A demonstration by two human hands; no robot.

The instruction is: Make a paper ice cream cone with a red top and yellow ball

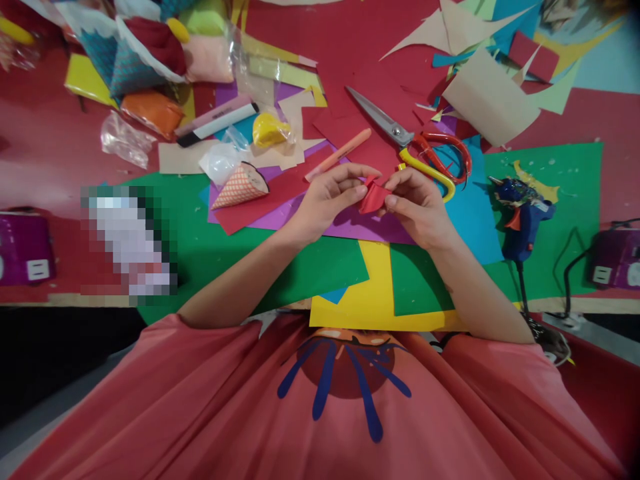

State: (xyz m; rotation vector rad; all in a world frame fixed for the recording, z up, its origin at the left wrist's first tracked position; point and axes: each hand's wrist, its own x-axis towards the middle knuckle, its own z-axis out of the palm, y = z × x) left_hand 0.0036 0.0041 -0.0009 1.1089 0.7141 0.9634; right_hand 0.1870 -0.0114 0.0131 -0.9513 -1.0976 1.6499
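Note:
Both hands meet over the middle of the table on a small piece of red paper (374, 199), which looks folded or curled. My left hand (334, 199) pinches its left side between thumb and fingers. At the right edge, my right hand (417, 203) grips it the same way. Just beyond the right hand lie open-handled scissors (397, 132) with red and yellow grips, blades pointing away to the left. A peach-coloured marker (339, 155) rests right behind the left hand. Left of that hand lies a small checked cone (241, 187).
A blue glue gun (527, 227) with a cable lies on green sheet (575, 200) at right. Purple power strips (617, 259) sit at both table ends. Patterned cones (130, 60), clay packets (153, 112) and paper scraps (493, 97) crowd the back. A pixelated object (130, 243) lies left.

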